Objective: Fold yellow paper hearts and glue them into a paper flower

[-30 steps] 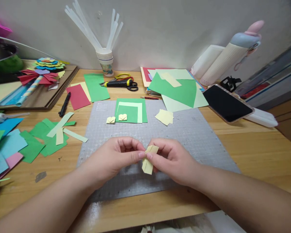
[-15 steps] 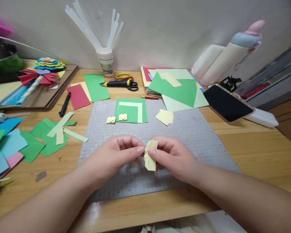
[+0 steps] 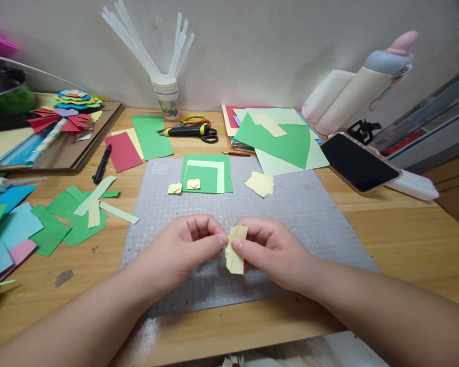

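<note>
Between my hands, above the grey cutting mat [image 3: 309,239], is a small folded piece of pale yellow paper [image 3: 236,260]. My right hand [image 3: 271,250] pinches it, thumb on the front and fingers behind. With thumb and fingertips together, my left hand [image 3: 199,242] grips the paper's left edge. Two small yellow folded-paper hearts lie further back: one heart [image 3: 175,189] on the mat, the other heart [image 3: 193,184] on a green square sheet [image 3: 204,173]. To their right rest some loose yellow paper squares [image 3: 259,184].
Green paper scraps [image 3: 51,229] and a black pen [image 3: 102,164] lie left. Behind the mat are a cutter knife [image 3: 187,131], scissors [image 3: 210,136], a paper cup [image 3: 166,99] with white sticks, and stacked coloured sheets [image 3: 279,142]. A phone [image 3: 361,160] and a bottle [image 3: 367,81] stand right.
The folded yellow paper and both hands have dropped slightly toward me. My left fingertips have shifted a little along the paper's upper left edge. Everything else lies as before.
</note>
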Demonstrator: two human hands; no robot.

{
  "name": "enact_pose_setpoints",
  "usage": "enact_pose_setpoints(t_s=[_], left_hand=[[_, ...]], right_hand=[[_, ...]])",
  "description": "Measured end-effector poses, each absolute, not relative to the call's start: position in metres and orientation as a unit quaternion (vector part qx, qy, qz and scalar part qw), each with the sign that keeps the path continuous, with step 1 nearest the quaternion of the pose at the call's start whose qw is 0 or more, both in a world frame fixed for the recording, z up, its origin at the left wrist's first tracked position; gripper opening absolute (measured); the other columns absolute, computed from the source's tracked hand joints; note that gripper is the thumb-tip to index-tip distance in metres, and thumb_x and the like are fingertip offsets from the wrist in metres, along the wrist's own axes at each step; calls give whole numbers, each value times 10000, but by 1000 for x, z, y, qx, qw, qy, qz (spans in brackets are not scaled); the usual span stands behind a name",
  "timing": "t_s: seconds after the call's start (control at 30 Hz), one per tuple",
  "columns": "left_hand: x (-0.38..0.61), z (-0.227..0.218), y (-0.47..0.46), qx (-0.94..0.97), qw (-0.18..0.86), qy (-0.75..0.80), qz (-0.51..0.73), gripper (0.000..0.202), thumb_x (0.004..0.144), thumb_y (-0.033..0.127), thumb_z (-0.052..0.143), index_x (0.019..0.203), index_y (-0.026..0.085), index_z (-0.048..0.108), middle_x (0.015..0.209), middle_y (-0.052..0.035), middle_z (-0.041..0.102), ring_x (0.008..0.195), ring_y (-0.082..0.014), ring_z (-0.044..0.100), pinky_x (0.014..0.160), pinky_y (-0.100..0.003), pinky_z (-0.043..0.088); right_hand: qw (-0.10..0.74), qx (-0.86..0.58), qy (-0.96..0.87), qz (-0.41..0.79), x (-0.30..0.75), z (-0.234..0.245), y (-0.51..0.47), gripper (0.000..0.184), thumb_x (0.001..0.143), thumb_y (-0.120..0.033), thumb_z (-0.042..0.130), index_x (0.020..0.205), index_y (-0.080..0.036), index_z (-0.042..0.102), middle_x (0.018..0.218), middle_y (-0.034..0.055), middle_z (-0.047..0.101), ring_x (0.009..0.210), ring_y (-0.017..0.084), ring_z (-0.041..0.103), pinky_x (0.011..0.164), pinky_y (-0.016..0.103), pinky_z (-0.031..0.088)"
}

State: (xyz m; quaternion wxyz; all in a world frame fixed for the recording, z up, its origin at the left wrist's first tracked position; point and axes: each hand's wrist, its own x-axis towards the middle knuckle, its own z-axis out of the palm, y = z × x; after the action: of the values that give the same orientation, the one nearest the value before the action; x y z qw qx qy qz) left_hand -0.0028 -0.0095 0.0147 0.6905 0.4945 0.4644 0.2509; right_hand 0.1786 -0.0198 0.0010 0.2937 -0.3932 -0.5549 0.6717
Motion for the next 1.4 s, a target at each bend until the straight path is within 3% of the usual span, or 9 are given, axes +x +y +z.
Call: enact_pose_setpoints(t_s=[0.2, 0.63, 1.1, 1.27, 1.4], left_hand=[[1, 15, -12, 498, 683, 453, 285, 226, 781, 348, 635, 686, 180, 517, 639, 37, 518, 614, -111, 459, 603, -242, 357], [-1, 13, -11, 557, 669, 422, 255, 250, 865, 336, 501, 660, 196, 469, 620, 45, 427, 622, -129, 422, 600, -257, 317], [0, 17, -14, 540, 675, 404, 299, 229, 839, 262, 539, 630, 195, 472, 566, 50, 529, 552, -97, 467, 559, -214, 375], [1, 20, -16, 567, 643, 418, 300, 231, 841, 263, 518, 630, 201, 452, 584, 33, 567, 575, -112, 493, 569, -227, 389], [-1, 17, -18, 598, 586, 458, 300, 241, 854, 276, 524, 633, 195, 472, 595, 38, 511, 589, -113, 464, 573, -232, 380]], right_hand=[[297, -388, -542, 684, 178, 2, -18, 231, 859, -334, 573, 694, -174, 550, 607, -24, 537, 551, 89, 504, 527, 211, 426], [287, -357, -473, 752, 177, 1, -16, 210, 821, -332, 597, 700, -162, 586, 589, -22, 575, 489, 76, 504, 495, 206, 452], [289, -334, -462, 769, 178, -3, -16, 252, 825, -384, 615, 732, -154, 575, 555, -32, 553, 485, 79, 516, 503, 214, 457], [285, -333, -458, 774, 178, -3, -16, 257, 828, -379, 629, 721, -156, 558, 559, -30, 562, 494, 78, 527, 512, 209, 462], [280, -342, -454, 774, 176, -2, -15, 227, 827, -360, 641, 765, -150, 583, 575, -31, 563, 498, 76, 516, 521, 210, 469]])
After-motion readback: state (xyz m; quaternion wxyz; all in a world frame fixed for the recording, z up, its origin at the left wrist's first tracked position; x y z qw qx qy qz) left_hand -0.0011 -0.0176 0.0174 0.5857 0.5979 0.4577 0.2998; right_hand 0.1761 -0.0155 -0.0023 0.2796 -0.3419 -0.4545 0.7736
